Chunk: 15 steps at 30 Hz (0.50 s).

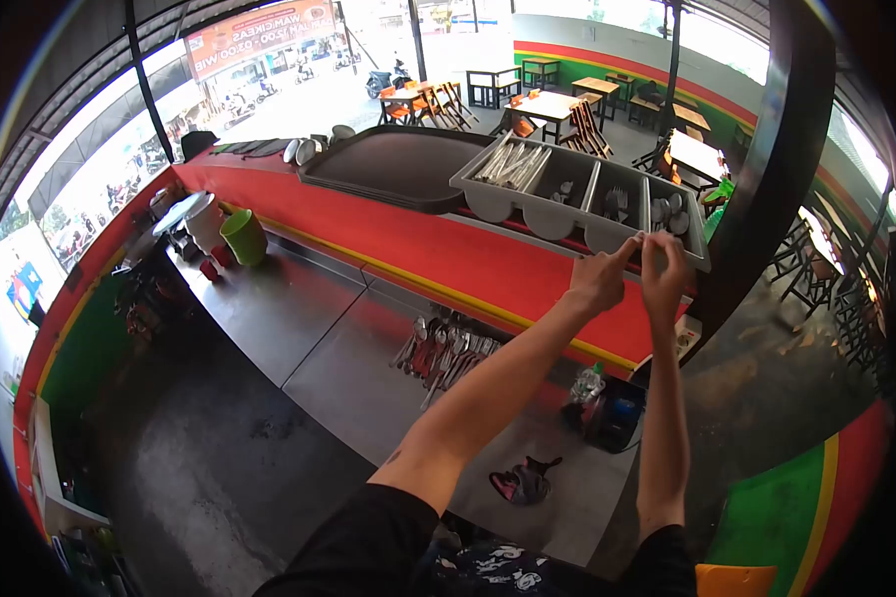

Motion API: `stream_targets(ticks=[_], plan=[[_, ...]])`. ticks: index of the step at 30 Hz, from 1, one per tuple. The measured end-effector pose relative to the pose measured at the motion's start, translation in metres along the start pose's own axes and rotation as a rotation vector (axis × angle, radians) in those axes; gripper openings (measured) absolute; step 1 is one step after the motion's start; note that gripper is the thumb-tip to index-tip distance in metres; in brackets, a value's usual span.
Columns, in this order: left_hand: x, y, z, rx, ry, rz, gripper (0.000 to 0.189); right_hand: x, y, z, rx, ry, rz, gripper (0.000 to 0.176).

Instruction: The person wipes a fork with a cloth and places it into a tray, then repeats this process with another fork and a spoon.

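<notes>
Both my hands meet at the front right of a grey cutlery tray (528,211) on the red counter ledge. My left hand (599,281) has curled fingers, with the index finger reaching toward the tray's front edge. Just beside it, my right hand (665,277) is bent over with its fingertips pinched together near the spoons (670,213). Anything between the fingers is too small or hidden to make out. Forks (616,203) lie in the neighbouring compartment. Thin white sticks (513,164) fill the leftmost one. Below, several spoons and forks (446,350) are spread on the metal worktop (338,363).
A large dark tray (398,164) lies left of the cutlery tray. A green cup (243,237) stands on the worktop's left. Near my right forearm are a clear bottle (586,383) and a dark box (619,416). A black pillar (782,149) rises at right.
</notes>
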State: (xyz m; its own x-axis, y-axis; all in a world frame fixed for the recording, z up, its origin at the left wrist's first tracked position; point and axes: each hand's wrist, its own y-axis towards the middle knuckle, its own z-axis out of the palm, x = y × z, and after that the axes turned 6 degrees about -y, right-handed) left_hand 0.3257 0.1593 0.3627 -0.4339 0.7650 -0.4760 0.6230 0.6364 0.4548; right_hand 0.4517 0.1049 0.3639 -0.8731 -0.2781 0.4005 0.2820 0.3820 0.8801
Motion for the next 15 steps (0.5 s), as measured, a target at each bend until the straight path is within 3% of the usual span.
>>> stream_targets(ticks=[2, 3, 4, 6, 8, 10, 11, 13, 15], plan=[[-0.001, -0.002, 0.001, 0.032, 0.036, -0.032, 0.08, 0.008, -0.054, -0.007, -0.024, 0.243, 0.103, 0.012], [-0.002, 0.001, -0.001, 0.042, 0.06, -0.039, 0.081, 0.02, -0.099, -0.013, -0.013, 0.089, 0.178, 0.011], [-0.004, 0.004, -0.005, 0.035, 0.055, -0.027, 0.08, 0.032, -0.145, -0.015, 0.007, 0.186, 0.21, 0.01], [-0.005, -0.004, -0.006, 0.034, 0.045, -0.026, 0.079, 0.026, -0.269, -0.013, 0.282, 0.18, 0.249, 0.014], [0.005, -0.024, 0.007, -0.02, 0.011, -0.017, 0.075, 0.059, -0.352, -0.03, 0.64, 0.168, 0.32, 0.035], [0.018, -0.054, 0.022, 0.027, -0.091, -0.072, 0.071, 0.053, -0.439, -0.051, 0.924, -0.092, 0.136, 0.048], [0.028, -0.081, 0.031, 0.107, -0.176, -0.136, 0.068, 0.053, -0.448, -0.054, 0.911, -0.082, 0.122, 0.051], [0.088, -0.155, 0.096, 0.043, -0.157, -0.108, 0.066, 0.053, -0.467, -0.065, 0.893, -0.061, 0.118, 0.056], [0.121, -0.238, 0.13, 0.255, -0.178, -0.39, 0.065, 0.05, -0.472, -0.055, 0.825, -0.101, 0.137, 0.054]])
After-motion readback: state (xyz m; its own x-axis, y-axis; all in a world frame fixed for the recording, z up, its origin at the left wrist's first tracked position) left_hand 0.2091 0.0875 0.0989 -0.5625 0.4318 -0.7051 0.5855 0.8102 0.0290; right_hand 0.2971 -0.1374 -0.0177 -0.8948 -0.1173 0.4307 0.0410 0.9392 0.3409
